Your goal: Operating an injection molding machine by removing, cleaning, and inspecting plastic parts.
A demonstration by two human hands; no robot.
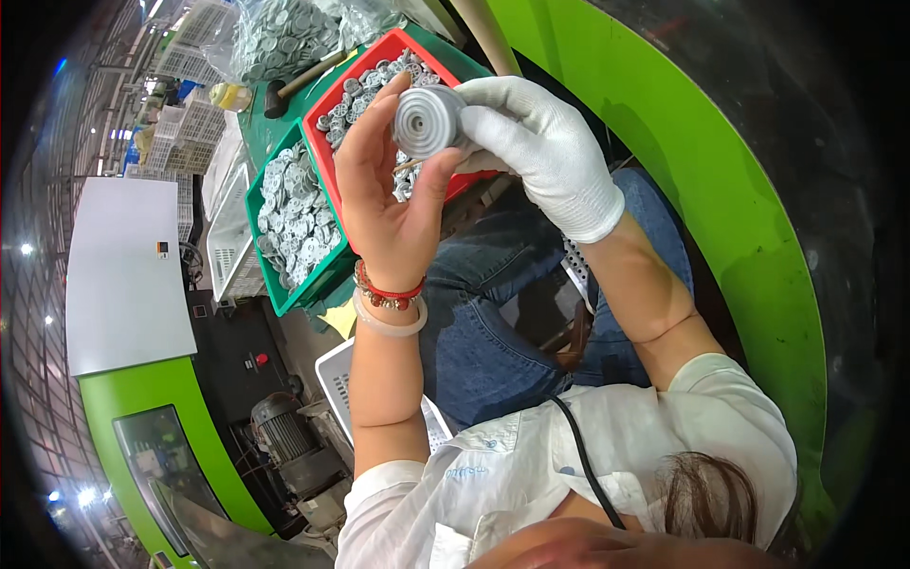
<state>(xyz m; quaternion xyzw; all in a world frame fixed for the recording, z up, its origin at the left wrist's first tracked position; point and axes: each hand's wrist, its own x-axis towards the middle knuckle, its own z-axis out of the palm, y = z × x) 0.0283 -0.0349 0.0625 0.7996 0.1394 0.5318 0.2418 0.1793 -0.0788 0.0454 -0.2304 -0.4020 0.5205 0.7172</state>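
Up in front of me, both hands hold a grey round plastic part (425, 123) with concentric rings on its face. My bare left hand (396, 194) curves round it, fingers at its left and thumb by its lower edge. My right hand (545, 142), in a white knitted glove, pinches it from the right. Below the hands is a red bin (319, 147) of small grey round parts (353, 102). Beside it, to the left, a green bin (253, 211) holds flat grey discs (296, 223). A thin tan strip shows under the held part; I cannot make out what it is.
A black-headed mallet (276, 99) lies behind the bins, near a clear bag of grey discs (284, 43). Close on my right curves a green panel (749, 218). A white plastic basket (334, 375) is low at left, by a motor (286, 431) and a green-and-white machine (128, 275).
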